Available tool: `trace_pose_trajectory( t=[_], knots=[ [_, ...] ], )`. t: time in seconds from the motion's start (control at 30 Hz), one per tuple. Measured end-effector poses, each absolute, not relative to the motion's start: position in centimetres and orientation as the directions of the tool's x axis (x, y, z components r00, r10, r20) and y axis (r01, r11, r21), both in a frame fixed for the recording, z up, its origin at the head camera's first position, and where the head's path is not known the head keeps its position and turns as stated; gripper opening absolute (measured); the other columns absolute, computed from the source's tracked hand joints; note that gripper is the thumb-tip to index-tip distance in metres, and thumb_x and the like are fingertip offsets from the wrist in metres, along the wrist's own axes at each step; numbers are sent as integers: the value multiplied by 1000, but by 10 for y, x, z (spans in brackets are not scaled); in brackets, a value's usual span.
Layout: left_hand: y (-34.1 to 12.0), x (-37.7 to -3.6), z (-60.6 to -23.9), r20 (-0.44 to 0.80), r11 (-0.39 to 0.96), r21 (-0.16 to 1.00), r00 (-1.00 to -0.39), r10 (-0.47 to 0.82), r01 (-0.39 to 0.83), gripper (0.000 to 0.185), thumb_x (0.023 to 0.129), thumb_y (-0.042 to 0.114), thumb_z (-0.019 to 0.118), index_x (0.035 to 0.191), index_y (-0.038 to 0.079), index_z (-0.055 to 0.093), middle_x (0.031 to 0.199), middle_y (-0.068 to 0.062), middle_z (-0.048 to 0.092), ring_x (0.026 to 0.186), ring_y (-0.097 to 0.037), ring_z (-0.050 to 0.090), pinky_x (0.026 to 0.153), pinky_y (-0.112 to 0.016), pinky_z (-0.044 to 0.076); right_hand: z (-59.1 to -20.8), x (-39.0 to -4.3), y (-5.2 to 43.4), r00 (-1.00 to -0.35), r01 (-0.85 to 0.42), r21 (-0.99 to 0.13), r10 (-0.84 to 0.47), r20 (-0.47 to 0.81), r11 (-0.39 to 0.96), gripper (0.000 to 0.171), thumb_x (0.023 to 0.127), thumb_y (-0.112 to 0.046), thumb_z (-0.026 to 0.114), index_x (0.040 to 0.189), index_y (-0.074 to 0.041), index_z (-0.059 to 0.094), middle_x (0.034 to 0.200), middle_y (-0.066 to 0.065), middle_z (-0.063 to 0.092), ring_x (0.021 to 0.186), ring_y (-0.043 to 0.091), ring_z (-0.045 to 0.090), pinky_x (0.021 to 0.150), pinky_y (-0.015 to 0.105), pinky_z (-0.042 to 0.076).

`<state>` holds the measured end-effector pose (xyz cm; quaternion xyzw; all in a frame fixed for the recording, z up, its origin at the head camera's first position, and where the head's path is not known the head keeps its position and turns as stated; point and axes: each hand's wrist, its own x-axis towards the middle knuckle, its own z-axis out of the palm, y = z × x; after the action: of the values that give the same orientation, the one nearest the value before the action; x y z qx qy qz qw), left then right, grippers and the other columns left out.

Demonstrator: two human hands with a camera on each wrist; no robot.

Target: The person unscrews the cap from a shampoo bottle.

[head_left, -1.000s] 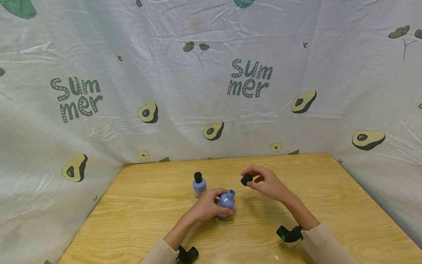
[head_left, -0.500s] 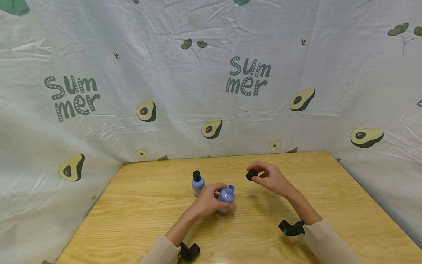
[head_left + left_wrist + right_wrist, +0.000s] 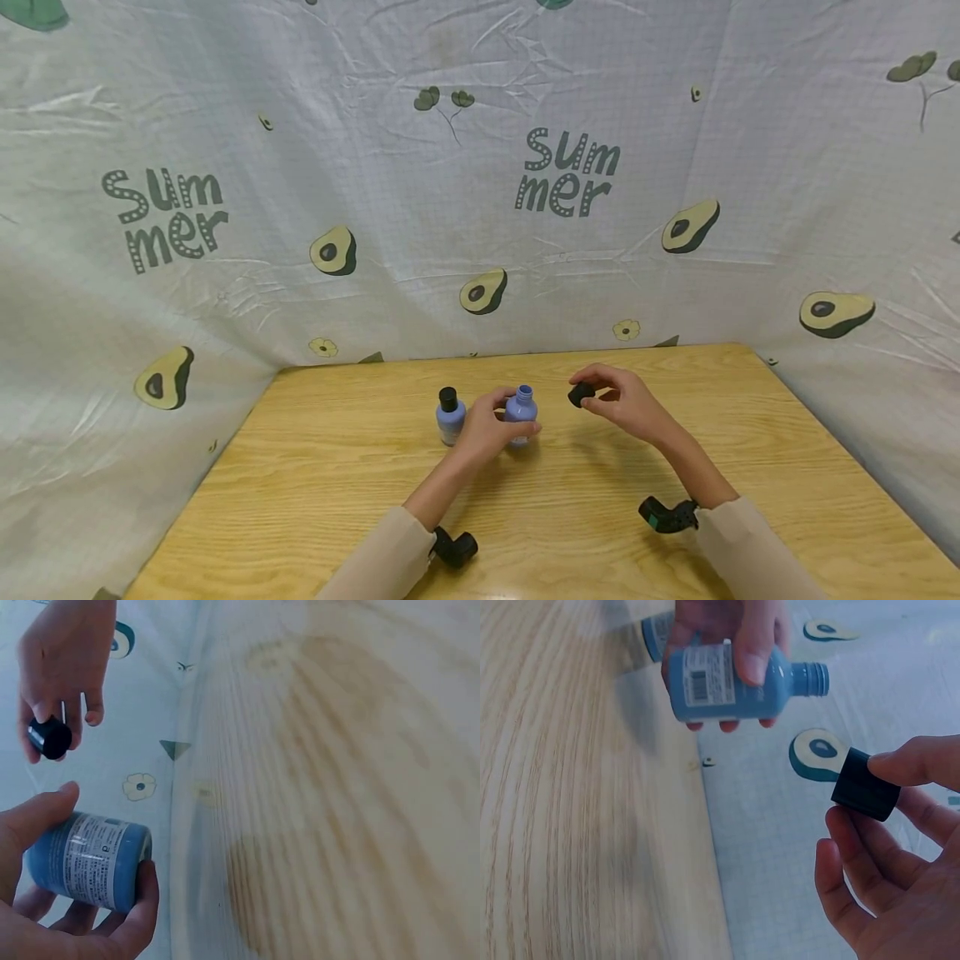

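In the head view my left hand (image 3: 486,423) grips an uncapped blue bottle (image 3: 522,408), its threaded neck upward. The right wrist view shows that bare threaded neck (image 3: 810,679) and a white barcode label (image 3: 709,675) on the side. The left wrist view shows the bottle's base and more small print, with fingers wrapped round it. To the right, my right hand (image 3: 624,403) pinches a black cap (image 3: 865,784) between thumb and fingers, apart from the bottle. Left of the left hand stands a second blue bottle (image 3: 451,422) with its black cap (image 3: 447,399) on.
Both bottles are over a wooden table (image 3: 337,467). A white cloth (image 3: 405,208) printed with avocados and lettering hangs behind it and along the sides. Black wrist cameras sit on the left wrist (image 3: 455,548) and right wrist (image 3: 667,515).
My left hand has moved the uncapped bottle away from me, toward the back of the table. The right hand with the cap has shifted slightly right and back. The capped bottle stays put.
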<state>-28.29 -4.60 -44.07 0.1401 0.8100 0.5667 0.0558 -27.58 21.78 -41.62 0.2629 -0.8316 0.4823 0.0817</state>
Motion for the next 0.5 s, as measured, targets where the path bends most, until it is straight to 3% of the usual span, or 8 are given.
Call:
trace_pose_trajectory(
  t=[0.2, 0.5],
  knots=[
    [-30, -297, -440, 24, 233, 970, -981, 194, 70, 66, 84, 27, 88, 142, 16, 60, 145, -11, 60, 135, -33, 55, 112, -53, 45, -415, -275, 219, -860, -496, -768, -349, 372, 404, 27, 98, -5, 68, 125, -2, 68, 120, 21, 69, 103, 22, 67, 81, 25, 58],
    [-10, -322, -447, 12, 193, 981, -995, 97, 30, 60, 86, 18, 85, 141, 15, 61, 146, -15, 58, 137, -35, 55, 114, -53, 44, -415, -276, 222, -868, -483, -770, -348, 355, 417, 28, 97, -6, 68, 125, -2, 68, 119, 20, 70, 104, 26, 67, 81, 25, 58]
  ],
)
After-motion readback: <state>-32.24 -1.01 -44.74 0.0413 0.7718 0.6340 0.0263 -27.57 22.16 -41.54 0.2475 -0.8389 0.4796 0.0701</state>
